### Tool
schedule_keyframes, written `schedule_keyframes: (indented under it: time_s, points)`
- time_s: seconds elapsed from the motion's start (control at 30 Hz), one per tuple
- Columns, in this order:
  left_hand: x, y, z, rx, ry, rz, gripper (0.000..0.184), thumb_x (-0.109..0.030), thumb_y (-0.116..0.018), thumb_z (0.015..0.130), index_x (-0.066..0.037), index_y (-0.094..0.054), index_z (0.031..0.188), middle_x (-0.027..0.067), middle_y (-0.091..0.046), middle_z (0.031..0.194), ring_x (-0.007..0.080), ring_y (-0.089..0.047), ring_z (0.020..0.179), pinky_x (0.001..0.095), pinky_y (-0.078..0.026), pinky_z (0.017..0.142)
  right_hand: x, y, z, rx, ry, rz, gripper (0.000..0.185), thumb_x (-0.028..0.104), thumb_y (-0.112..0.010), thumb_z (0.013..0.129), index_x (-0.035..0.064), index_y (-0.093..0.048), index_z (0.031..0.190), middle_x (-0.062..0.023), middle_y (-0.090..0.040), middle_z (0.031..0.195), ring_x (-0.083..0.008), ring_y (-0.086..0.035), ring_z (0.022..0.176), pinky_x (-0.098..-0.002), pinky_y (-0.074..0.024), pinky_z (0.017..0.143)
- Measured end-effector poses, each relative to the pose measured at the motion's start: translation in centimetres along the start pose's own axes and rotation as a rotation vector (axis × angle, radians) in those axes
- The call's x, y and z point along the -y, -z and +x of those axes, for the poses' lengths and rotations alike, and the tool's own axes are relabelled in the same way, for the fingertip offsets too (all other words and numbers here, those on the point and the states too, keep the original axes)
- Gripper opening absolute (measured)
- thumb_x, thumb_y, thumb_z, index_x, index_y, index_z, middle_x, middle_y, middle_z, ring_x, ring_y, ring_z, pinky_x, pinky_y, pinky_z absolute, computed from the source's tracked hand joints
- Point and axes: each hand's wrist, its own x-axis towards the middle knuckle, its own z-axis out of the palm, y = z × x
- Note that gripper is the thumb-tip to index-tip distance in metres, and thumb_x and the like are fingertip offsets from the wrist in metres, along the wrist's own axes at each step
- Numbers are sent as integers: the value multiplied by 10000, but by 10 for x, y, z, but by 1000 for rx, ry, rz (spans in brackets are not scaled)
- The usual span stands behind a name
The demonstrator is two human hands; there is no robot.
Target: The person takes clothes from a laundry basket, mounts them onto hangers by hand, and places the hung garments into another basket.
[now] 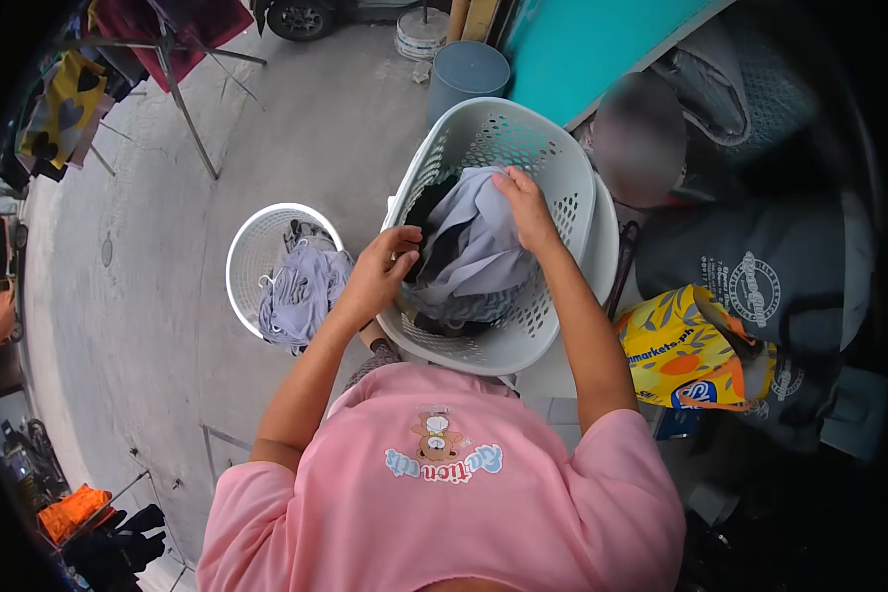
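Note:
A large white plastic laundry basket (553, 148) with pierced sides stands in front of me, holding a heap of clothes. My right hand (530, 212) pinches the upper edge of a light grey garment (479, 222), which is lifted and bunched over the heap. At the basket's left side is my left hand (380, 271), loosely curled, thumb and fingers apart, its fingertips at a black garment (431, 204). Darker, patterned clothes (474, 308) lie underneath. What the left fingertips touch is partly hidden.
A smaller white basket (235, 261) with grey-lilac clothes and hangers stands on the concrete to the left. Drying racks (173, 84) hold clothes farther left. A blue-grey drum (469, 74) stands behind the large basket; a yellow bag (666, 345) is at right.

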Motion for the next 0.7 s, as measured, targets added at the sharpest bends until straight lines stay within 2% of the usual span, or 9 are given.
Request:
schedule_keyframes:
  time_s: [0.1, 0.17, 0.23, 0.27, 0.37, 0.5, 0.53, 0.67, 0.7]
  points:
    - [16, -42, 17, -120, -123, 396, 525, -243, -600, 806, -17, -399, 1236, 185, -400, 1279, 301, -380, 1214, 375, -359, 965, 103, 8, -29, 34, 112, 436, 167, 198, -541, 881, 63, -588, 968, -30, -600, 944, -100, -536, 897, -252, -411, 784]
    - [25, -52, 35, -159, -120, 327, 557, -354, -549, 824, -43, -401, 1262, 179, -365, 1330, 307, -328, 1252, 390, -299, 1008, 147, 14, -54, 52, 220, 596, 165, 199, -530, 893, 79, -589, 988, -7, -591, 984, -90, -528, 925, -233, -403, 817]
    - [0, -52, 44, 32, 419, -758, 564, -407, -480, 843, -68, -397, 1286, 155, -358, 1357, 285, -364, 1237, 397, -327, 993, 168, 21, -75, -7, 361, 754, 196, 209, -531, 893, 74, -570, 1029, -21, -589, 1003, -107, -537, 934, -244, -401, 864]
    - [-25, -46, 44, 93, 486, -944, 594, -445, -429, 844, -69, -385, 1301, 129, -380, 1352, 266, -427, 1192, 409, -359, 969, 168, 25, -83, -49, 340, 806, 213, 190, -503, 901, 68, -535, 1073, -33, -574, 1054, -129, -543, 966, -273, -404, 880]
    - [-17, -34, 60, 206, 574, -925, 627, -401, -412, 810, -13, -367, 1301, 167, -419, 1312, 294, -466, 1158, 442, -354, 973, 151, 30, -107, 34, 304, 825, 316, 185, -492, 894, 67, -473, 1187, -64, -521, 1191, -187, -496, 1093, -347, -363, 957]
    - [19, -41, 72, 202, 964, -1073, 721, -516, -336, 808, 5, -362, 1306, 210, -370, 1344, 397, -402, 1194, 503, -257, 1022, 102, 22, -137, 169, 93, 788, 150, 117, -451, 898, 76, -479, 1039, 6, -536, 972, -65, -499, 906, -234, -394, 820]
    - [34, -51, 72, 257, 929, -1121, 798, -599, -334, 810, 22, -344, 1312, 220, -366, 1344, 389, -403, 1197, 514, -264, 1016, 86, 17, -141, 188, 94, 642, 112, 134, -459, 901, 74, -488, 990, 42, -486, 902, -28, -433, 844, -188, -355, 769]
    - [10, -90, 49, 331, 126, -542, 171, -135, -491, 893, -36, -527, 1027, 26, -546, 928, 116, -537, 823, 219, -474, 707, 83, 1, -150, 280, 198, 416, 125, 155, -454, 909, 57, -491, 978, 24, -455, 867, -54, -390, 847, -208, -330, 789]
    - [63, -93, 66, 332, -26, -490, 136, -106, -495, 887, -40, -526, 1002, 2, -525, 896, 96, -508, 780, 209, -461, 695, 84, 3, -149, 278, 230, 419, 138, 155, -452, 910, 57, -493, 998, 21, -462, 880, -54, -397, 860, -212, -330, 808]
